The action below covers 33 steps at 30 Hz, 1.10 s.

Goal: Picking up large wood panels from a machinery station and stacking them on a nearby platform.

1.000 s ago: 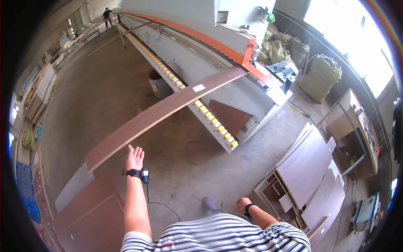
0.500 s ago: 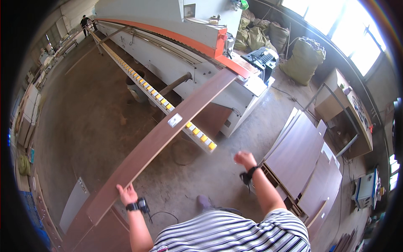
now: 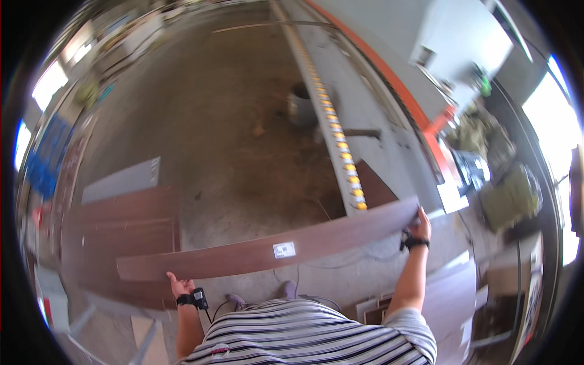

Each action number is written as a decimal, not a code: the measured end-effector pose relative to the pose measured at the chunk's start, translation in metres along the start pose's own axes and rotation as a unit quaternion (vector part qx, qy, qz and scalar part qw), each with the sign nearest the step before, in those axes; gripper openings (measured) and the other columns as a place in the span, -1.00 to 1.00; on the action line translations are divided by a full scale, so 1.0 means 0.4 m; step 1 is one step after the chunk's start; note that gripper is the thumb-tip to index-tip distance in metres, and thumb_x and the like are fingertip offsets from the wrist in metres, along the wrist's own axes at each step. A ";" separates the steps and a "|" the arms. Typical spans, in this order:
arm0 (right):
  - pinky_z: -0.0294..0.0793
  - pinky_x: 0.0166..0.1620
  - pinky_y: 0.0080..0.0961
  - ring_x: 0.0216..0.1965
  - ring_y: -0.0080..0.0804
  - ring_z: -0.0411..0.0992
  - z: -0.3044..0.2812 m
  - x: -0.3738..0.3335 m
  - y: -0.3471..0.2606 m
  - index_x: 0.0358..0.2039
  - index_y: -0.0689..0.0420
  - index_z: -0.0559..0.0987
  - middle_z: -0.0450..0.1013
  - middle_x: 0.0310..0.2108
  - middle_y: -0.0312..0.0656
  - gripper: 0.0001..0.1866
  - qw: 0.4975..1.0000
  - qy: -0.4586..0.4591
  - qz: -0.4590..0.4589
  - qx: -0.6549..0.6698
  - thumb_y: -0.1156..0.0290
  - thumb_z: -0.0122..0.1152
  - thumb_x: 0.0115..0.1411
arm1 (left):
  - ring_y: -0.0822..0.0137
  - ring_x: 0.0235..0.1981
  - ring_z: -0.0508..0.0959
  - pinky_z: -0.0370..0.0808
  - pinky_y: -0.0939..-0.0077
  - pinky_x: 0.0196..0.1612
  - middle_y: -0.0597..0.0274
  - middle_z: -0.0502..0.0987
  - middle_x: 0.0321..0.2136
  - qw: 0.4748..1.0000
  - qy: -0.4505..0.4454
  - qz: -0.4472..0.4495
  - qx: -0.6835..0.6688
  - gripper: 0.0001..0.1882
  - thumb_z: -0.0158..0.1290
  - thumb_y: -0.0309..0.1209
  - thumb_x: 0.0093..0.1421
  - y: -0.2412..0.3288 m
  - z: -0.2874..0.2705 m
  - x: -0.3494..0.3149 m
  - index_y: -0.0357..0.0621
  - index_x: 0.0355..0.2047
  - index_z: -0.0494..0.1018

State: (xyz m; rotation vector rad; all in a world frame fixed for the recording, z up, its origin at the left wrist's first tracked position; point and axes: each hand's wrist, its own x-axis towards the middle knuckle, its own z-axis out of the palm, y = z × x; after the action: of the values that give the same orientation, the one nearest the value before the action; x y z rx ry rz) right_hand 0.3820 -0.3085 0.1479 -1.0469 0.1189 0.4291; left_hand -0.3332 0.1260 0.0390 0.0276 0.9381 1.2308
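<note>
A long, narrow dark-brown wooden board (image 3: 267, 248) with a small white label near its middle is carried flat across the person's front, above the grey concrete floor (image 3: 213, 121), its left end low and its right end higher. The left hand (image 3: 180, 286) sits under the near edge close to the left end, palm up and fingers spread rather than wrapped round, so it props the board more than it grips it. The right hand (image 3: 420, 222) is closed over the far right end, fingers curled on the edge beside the long roller conveyor with yellow and white wheels (image 3: 331, 115) of the grey and orange machine (image 3: 389, 103). Both wrists wear black bands. To the left, a stack of brown panels (image 3: 121, 231) lies just below the board's left end; more panels lean at the right (image 3: 450, 298). To handle this well, it seems wise to keep the board level, since a plank this long will sag and swing at its ends; the propping left hand would hold surer if its fingers curled over the edge. The right end is near the conveyor's tip, so I judge that any turn should be slow, watching both ends and the cable (image 3: 340, 261) trailing on the floor by the feet
</note>
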 end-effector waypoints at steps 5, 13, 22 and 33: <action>0.35 -0.40 -0.66 -0.48 -0.60 0.34 0.205 -0.128 0.040 -0.28 0.18 0.48 0.40 -0.46 -0.36 -0.83 0.948 -0.236 0.085 -0.194 0.37 0.04 0.17 | 0.28 -0.11 0.42 0.38 0.33 -0.03 0.23 0.45 -0.15 0.997 -0.011 0.045 0.066 -0.60 -0.05 -0.18 0.19 0.047 -0.186 0.020 -0.21 -0.09 0.34; 0.38 -0.15 -0.54 -0.26 -0.47 0.38 0.366 -0.316 0.080 -0.18 0.22 0.41 0.42 -0.29 -0.27 -0.73 0.867 -0.307 0.167 -0.356 0.44 0.10 0.08 | 0.28 -0.35 0.53 0.47 0.42 -0.27 0.21 0.52 -0.34 0.998 0.037 0.046 0.015 -0.70 0.06 -0.23 0.11 0.179 -0.184 0.219 -0.19 -0.25 0.42; 0.29 -0.02 -0.50 -0.11 -0.43 0.33 0.822 -0.688 0.606 -0.02 0.26 0.31 0.36 -0.10 -0.21 -0.58 0.850 -0.359 0.266 -0.280 0.56 0.06 0.05 | 0.49 -0.66 0.38 0.26 0.63 -0.67 0.33 0.42 -0.58 0.999 -0.003 0.001 -0.045 -0.83 0.13 -0.35 0.03 0.254 0.086 0.366 -0.07 -0.49 0.35; 0.46 -0.22 -0.45 -0.25 -0.46 0.42 1.376 -0.773 1.199 -0.11 0.11 0.39 0.43 -0.21 -0.31 -0.69 0.726 -0.491 0.353 -0.329 0.53 0.08 0.09 | 0.14 -0.03 0.38 0.31 0.20 0.05 0.02 0.37 -0.09 0.998 -0.053 0.019 0.010 -0.65 -0.08 -0.42 0.18 0.515 -0.031 0.369 -0.24 -0.03 0.21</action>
State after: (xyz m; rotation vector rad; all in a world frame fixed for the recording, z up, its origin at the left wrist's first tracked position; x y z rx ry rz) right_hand -0.1491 0.2795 0.1263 -1.3056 -0.6678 1.7828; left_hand -0.4990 0.3182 0.0444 0.1262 0.8607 1.2435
